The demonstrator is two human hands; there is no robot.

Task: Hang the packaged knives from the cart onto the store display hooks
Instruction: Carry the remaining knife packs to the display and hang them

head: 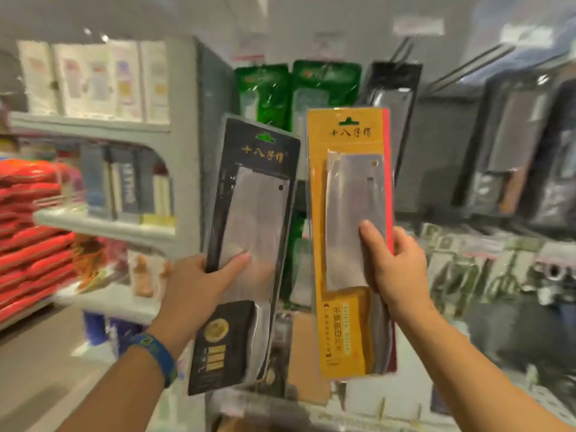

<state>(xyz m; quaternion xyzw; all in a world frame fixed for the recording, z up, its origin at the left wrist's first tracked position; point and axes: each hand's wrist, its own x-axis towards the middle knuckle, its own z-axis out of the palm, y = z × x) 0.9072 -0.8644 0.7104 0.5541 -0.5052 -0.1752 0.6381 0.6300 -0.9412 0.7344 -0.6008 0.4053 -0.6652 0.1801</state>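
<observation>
My left hand (pixel 199 285) grips a black-carded cleaver package (pixel 249 219) by its left edge, thumb across the blade. My right hand (pixel 392 266) grips a yellow-carded cleaver package (pixel 349 194) at its right edge, thumb on the blade; a red card shows behind it, so it may be a stack. Both packages are held upright in front of the display wall, where green packaged knives (pixel 324 85) and a black one (pixel 392 88) hang. Bare display hooks (pixel 467 70) stick out at the upper right. The cart rim (pixel 280 413) shows blurred at the bottom.
A grey shelf unit (pixel 103 222) on the left holds red packs (pixel 28 232) and boxed goods. More dark packaged knives (pixel 514 145) hang at the right. Small packaged items (pixel 486 263) lie lower right. The picture is blurred.
</observation>
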